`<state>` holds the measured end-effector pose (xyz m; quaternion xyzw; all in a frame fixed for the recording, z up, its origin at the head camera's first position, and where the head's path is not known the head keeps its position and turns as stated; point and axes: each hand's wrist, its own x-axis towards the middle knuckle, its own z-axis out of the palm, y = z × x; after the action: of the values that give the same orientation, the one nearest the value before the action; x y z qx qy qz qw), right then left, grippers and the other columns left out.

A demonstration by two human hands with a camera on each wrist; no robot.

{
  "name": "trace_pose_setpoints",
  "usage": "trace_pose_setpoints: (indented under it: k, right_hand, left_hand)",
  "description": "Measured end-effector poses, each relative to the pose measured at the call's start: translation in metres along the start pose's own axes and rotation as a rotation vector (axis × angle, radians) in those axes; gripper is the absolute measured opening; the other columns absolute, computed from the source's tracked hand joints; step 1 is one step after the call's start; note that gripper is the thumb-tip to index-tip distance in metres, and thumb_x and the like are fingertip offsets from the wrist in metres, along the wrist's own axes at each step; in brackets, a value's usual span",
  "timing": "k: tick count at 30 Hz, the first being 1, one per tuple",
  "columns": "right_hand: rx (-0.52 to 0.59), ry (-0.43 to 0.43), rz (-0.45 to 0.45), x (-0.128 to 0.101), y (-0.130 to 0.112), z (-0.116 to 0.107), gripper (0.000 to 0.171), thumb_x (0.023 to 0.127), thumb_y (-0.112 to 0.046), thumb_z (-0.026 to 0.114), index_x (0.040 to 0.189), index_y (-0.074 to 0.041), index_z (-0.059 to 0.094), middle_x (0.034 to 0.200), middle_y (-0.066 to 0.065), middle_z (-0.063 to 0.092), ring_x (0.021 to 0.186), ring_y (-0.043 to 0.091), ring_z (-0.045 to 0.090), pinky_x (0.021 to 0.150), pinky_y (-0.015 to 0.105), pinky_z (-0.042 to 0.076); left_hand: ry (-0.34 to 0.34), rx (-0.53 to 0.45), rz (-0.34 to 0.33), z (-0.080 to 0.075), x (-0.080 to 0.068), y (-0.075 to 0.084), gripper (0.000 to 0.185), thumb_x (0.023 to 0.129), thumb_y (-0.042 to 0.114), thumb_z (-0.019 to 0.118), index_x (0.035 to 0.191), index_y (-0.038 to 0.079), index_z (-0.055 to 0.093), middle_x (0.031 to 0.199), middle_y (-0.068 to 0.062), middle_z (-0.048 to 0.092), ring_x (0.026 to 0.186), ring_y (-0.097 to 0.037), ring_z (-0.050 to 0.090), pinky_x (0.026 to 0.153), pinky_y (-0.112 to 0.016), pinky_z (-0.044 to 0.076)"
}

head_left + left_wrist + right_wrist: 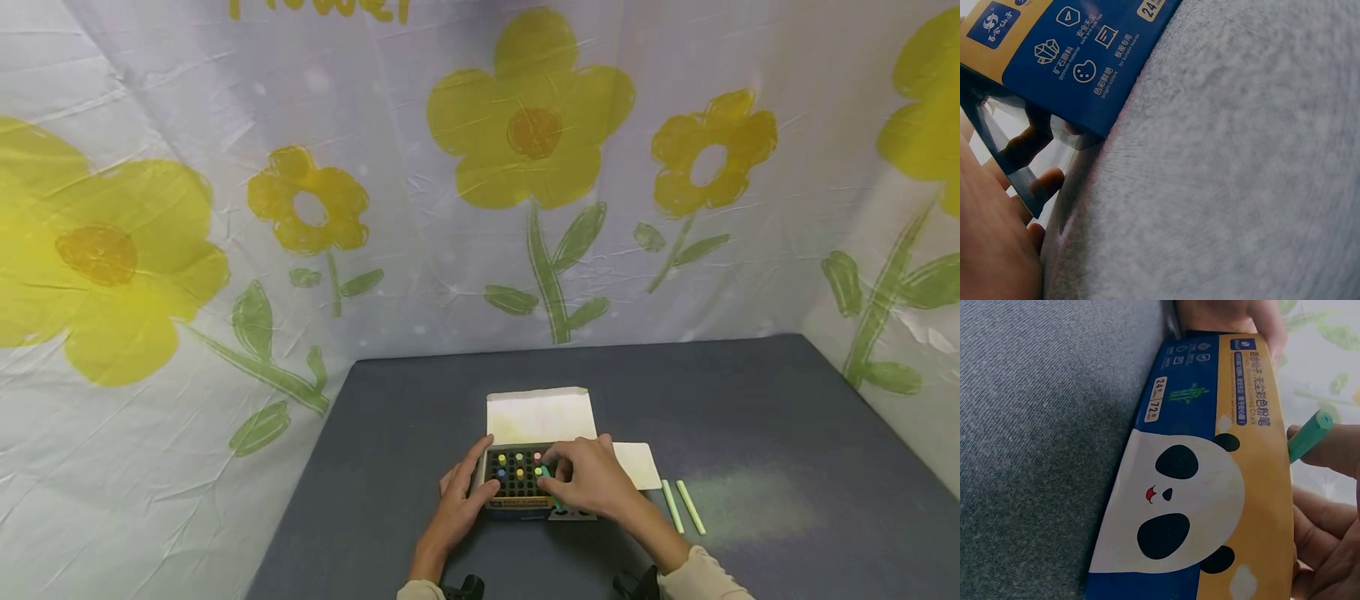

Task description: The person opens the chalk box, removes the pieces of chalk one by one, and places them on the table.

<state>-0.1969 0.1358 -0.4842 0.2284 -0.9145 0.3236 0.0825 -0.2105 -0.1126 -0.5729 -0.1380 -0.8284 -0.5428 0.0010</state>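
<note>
— So where does the green chalk stick sit relative to the grip?

— Pinched in the right hand, directly over the chalk box, which stands near the front edge of the grey tabletop, about midway along it. In the right wrist view the stick runs across the fingertips, its blunt end poking out past the box's top edge.

— And its long axis?

— From the head view it looks roughly upright, in line with the box's dark holes, though the fingers cover most of it, so I can't tell the exact tilt.

— What about the left hand?

— It grips the box's left side, fingers curled round the wall, thumb at the far corner. The right hand is clearly the nearer one to the stick.

— Anything else nearby?

— Two pale green sticks lie side by side to the right of the box, well apart from either hand, long axes pointing toward the back edge.
</note>
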Motion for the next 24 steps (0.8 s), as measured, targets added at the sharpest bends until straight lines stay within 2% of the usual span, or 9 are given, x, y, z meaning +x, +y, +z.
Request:
trace_pose_setpoints:
  k: [5,10,17,24]
  right_hand:
    - [-0.008,-0.005,0.035,0.001,-0.0021,0.0006,0.021,0.084,-0.027,0.083,0.101,-0.015,0.079,0.052,-0.02,0.056,0.05,-0.006,0.043,0.072,0.034,0.024]
    - [0.014,-0.013,0.022,0.0013,-0.0024,0.0014,0.021,0.085,-0.025,0.081,0.102,-0.013,0.079,0.052,-0.017,0.056,0.05,-0.005,0.043,0.074,0.036,0.025]
    - [0.025,-0.022,0.03,0.0018,-0.0024,0.001,0.018,0.085,-0.02,0.08,0.101,-0.012,0.078,0.055,-0.016,0.058,0.051,-0.004,0.043,0.075,0.037,0.026]
    - [0.133,-0.037,0.047,0.0008,-0.0003,-0.0036,0.019,0.087,-0.015,0.078,0.105,-0.013,0.074,0.062,-0.015,0.062,0.055,-0.003,0.048,0.08,0.041,0.026]
  left_hand:
    - [-0.006,-0.01,-0.006,-0.0006,-0.0004,0.001,0.059,0.099,0.032,0.061,0.154,0.042,0.041,0.163,-0.001,0.039,0.151,-0.039,0.022,0.11,-0.074,0.01]
    - [-0.001,-0.012,-0.006,-0.001,-0.0005,0.002,0.06,0.098,0.031,0.063,0.153,0.042,0.042,0.162,0.0,0.041,0.149,-0.037,0.026,0.11,-0.071,0.01]
    - [-0.002,-0.012,-0.013,-0.0005,-0.001,0.0031,0.059,0.099,0.031,0.062,0.153,0.042,0.042,0.163,0.0,0.04,0.151,-0.039,0.022,0.11,-0.071,0.009]
    - [-0.005,-0.007,-0.017,-0.0018,0.0,0.0052,0.059,0.099,0.032,0.061,0.153,0.042,0.042,0.163,-0.001,0.04,0.15,-0.039,0.024,0.11,-0.071,0.01]
